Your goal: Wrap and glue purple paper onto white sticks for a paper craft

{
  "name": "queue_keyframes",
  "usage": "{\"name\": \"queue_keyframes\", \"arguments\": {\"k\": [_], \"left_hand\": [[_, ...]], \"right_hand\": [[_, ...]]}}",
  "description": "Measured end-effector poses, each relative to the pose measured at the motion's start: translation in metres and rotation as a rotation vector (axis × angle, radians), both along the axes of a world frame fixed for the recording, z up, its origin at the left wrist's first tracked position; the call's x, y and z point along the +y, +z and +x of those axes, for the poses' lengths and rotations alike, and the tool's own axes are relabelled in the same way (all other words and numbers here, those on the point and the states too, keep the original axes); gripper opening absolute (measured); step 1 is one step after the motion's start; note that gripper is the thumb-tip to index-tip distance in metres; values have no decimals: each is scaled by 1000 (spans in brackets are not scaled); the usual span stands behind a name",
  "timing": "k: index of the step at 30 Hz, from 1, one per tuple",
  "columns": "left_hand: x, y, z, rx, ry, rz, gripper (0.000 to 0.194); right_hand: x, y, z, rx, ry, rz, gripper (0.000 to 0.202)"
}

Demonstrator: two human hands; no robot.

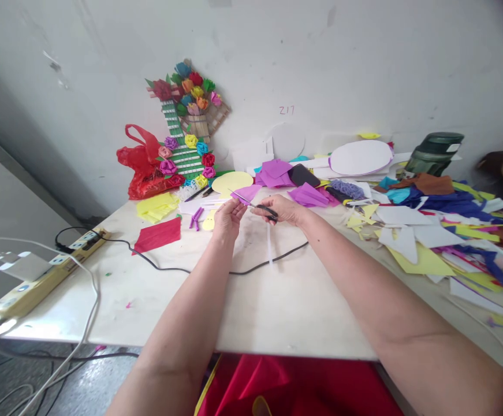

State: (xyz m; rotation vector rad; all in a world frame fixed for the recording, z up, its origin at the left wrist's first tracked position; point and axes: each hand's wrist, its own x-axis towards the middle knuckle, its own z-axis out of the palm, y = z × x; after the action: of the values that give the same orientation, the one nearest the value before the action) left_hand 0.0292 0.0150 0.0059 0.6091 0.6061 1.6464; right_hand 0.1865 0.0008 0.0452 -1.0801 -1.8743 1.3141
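Observation:
My right hand [279, 209] grips a pair of scissors [270, 213] by the black handles. Their thin blades point up and left, across a piece of purple paper [248, 193]. That paper is pinched at its lower left by the fingers of my left hand [228, 218], palm turned partly up. Behind the paper lies a pale yellow oval [233, 182]. Small purple rolled pieces [196, 218] and a red sheet [158, 236] rest left of my left hand. Beneath the scissors a translucent white strip [269, 245] lies on the table.
A black cable [168, 268] crosses the table from a power strip [56, 268] at the left. Paper scraps [420, 231] heap at the right, near a dark green bottle [433, 153]. A paper-flower craft [186, 127] leans on the wall beside a red bag [142, 162].

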Motion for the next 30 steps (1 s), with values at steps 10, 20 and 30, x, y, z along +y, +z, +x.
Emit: {"name": "queue_keyframes", "arguments": {"k": [10, 20, 30], "left_hand": [[0, 0, 0, -6, 15, -9, 3], [0, 0, -1, -3, 19, -10, 4], [-1, 0, -1, -11, 26, -26, 5]], "right_hand": [[-2, 1, -2, 0, -21, 1, 26], [2, -3, -1, 12, -12, 20, 28], [3, -4, -1, 17, -7, 15, 27]]}}
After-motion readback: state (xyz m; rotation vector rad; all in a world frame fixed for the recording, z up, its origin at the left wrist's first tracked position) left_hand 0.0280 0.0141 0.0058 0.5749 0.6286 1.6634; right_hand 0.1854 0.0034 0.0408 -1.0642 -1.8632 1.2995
